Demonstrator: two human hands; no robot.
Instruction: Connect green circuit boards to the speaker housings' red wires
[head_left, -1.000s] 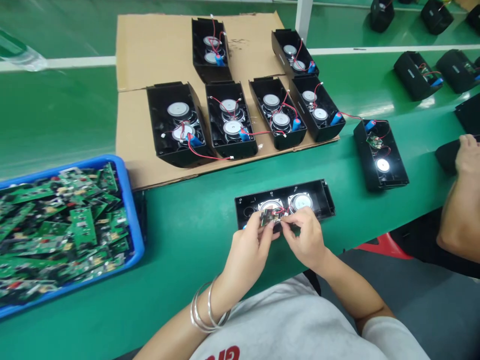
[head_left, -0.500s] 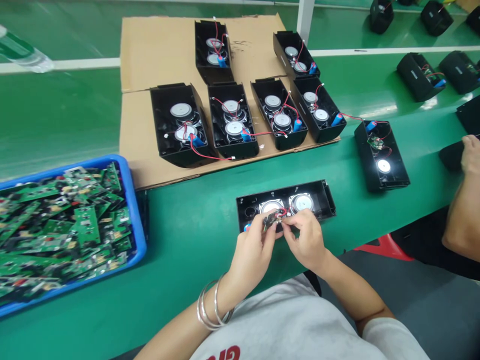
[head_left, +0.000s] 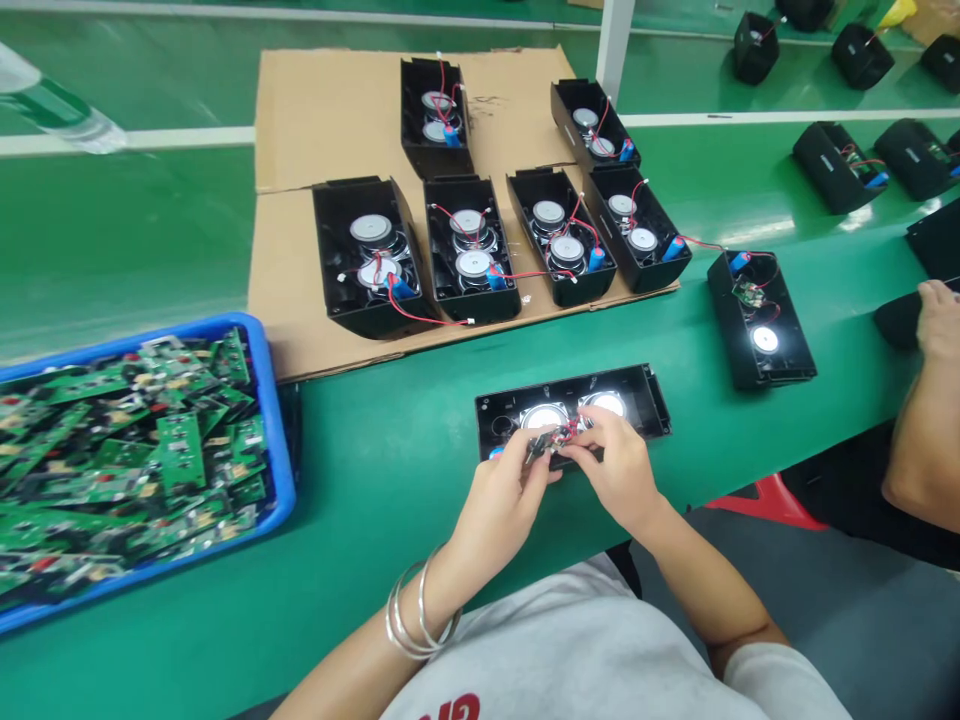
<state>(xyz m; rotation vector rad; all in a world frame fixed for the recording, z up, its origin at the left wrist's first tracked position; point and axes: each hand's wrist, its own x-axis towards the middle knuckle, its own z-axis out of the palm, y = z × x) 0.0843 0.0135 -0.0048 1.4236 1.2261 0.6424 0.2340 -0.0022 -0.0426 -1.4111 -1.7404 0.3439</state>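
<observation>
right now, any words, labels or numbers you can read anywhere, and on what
Grey shirt: red letters at the bottom edge, cut off by the frame, not readable.
Circuit boards in the blue tray: any markings too small to read.
Small board held by the left hand and right hand: no legible text.

Glossy black plastic housing (head_left: 645, 392) on matt green table (head_left: 390, 470).

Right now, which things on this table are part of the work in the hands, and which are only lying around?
In the work:
left hand
right hand
small circuit board, held between both
open black speaker case under it

Lying about:
blue tray of green boards
cardboard sheet with six speaker cases
lone case to the right
co-worker's hand
</observation>
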